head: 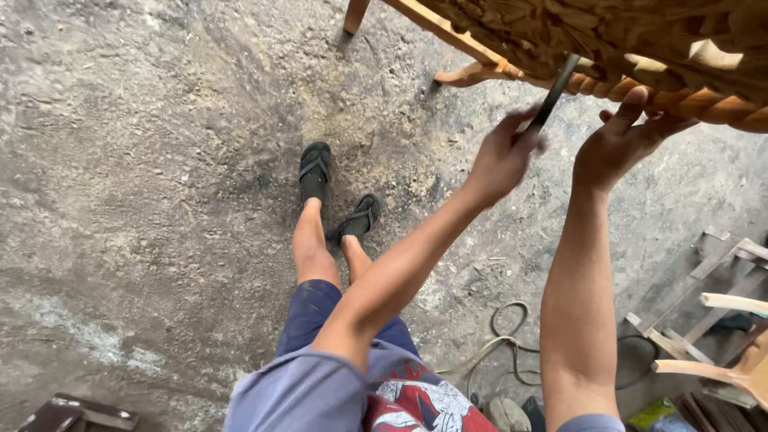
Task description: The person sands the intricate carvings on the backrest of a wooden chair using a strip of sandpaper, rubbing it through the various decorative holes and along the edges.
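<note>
The carved panel (608,40), pale wood w/ a twisted rope edge, is hanging across the top right of the view, above the floor (160,160). A dark tool (554,90), thin and flat, is slanting up against that rope edge. The left hand (504,156) is gripping the tool's lower end, fingers (512,124) closing round it. The right hand (620,140) is pressing on the rope edge just beside the tool, fingers spreading open, holding nothing. Both arms are reaching up and fwd. Below them, two feet in black sandals (314,170) are standing on the grey, dusty concrete. A cable (504,336) is looping on the floor near the right arm; chair parts (720,320) are lying at far right.
</note>
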